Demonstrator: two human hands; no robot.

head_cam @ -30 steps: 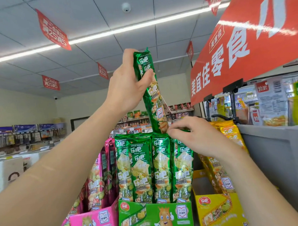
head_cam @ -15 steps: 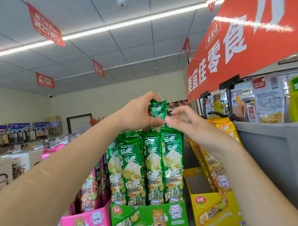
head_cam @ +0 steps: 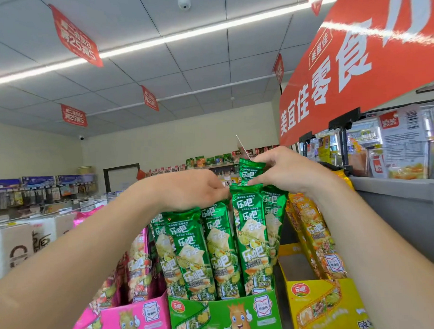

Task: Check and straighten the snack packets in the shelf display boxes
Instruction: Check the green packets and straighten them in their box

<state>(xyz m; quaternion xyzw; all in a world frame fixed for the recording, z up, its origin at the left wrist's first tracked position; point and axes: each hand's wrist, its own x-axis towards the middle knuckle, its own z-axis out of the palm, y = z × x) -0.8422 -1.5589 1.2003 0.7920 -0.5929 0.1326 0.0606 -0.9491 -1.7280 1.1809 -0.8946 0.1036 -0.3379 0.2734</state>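
Leftmost, the pink box [head_cam: 123,322] is holding its pink packets [head_cam: 138,265] upright, as a display box should. Next to it the left hand [head_cam: 187,190] is reaching in over the green packets [head_cam: 214,250] standing in a tight row in the green box [head_cam: 223,316]. Its fingers are bending down onto their top edges, likely steadying the row — whether they are actually pinching one I cannot tell, since the fingertips are hiding against the foil. Just right of that, one raised packet [head_cam: 250,171] is sticking up behind the front row, not yet seated level with its neighbours, and the right hand [head_cam: 285,171] is pinching its crimped top between thumb and curled fingers — probably guiding it down into line. Further right, the yellow packets [head_cam: 314,234] are leaning back in the yellow box [head_cam: 314,306], with nobody touching them.
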